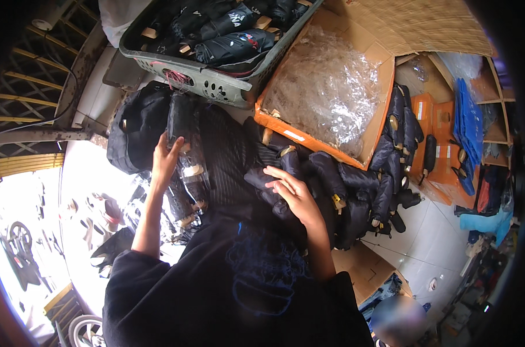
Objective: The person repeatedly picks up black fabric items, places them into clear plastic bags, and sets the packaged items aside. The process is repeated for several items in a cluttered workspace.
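Note:
Upright in front of me, a black folded umbrella (182,118) in a clear plastic sleeve is gripped near its lower end by my left hand (167,156). Below that hand lie several more sleeved umbrellas (181,196) with pale handle ends. My right hand (292,194) has its fingers stretched out over a dark folded umbrella (258,177) by my lap; whether they touch it I cannot tell. To the right, several loose black umbrellas (355,176) with pale handles lie in a heap.
A grey-green plastic basket (216,87) full of black umbrellas stands ahead. Beside it an orange carton (309,141) holds clear plastic sleeves. A black bag (138,130) sits at the left. Orange boxes (442,139) and a shelf (494,121) stand at the right.

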A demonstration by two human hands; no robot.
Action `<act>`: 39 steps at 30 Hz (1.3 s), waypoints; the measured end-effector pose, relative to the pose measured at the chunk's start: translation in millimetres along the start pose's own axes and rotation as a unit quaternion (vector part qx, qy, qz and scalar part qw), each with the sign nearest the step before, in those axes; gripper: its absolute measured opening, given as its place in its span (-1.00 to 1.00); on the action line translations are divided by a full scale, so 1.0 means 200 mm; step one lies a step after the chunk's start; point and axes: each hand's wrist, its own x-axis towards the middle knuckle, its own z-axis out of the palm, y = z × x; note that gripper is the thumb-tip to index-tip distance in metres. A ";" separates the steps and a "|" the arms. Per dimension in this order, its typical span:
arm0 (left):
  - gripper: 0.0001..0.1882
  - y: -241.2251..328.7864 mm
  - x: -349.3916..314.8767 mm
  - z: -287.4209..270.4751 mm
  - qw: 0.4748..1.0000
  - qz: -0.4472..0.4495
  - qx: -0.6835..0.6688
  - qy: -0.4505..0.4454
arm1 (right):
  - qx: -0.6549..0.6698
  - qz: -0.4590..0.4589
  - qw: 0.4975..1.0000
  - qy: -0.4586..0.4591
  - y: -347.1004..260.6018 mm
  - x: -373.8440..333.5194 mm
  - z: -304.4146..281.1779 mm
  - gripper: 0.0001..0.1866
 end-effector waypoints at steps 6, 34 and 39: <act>-0.71 0.23 -0.01 -0.13 0.894 0.287 0.279 0.202 | -0.005 -0.017 0.998 0.056 0.00 -0.06 -0.06 -0.58; -0.61 1.52 -0.40 0.32 0.567 0.816 -0.065 -0.091 | 0.014 -0.102 0.952 0.289 0.00 -0.37 -0.23 -0.71; -0.61 1.50 -0.43 0.44 0.589 0.792 -0.103 -0.121 | 0.000 -0.137 0.897 0.420 0.00 -0.57 -0.30 -0.77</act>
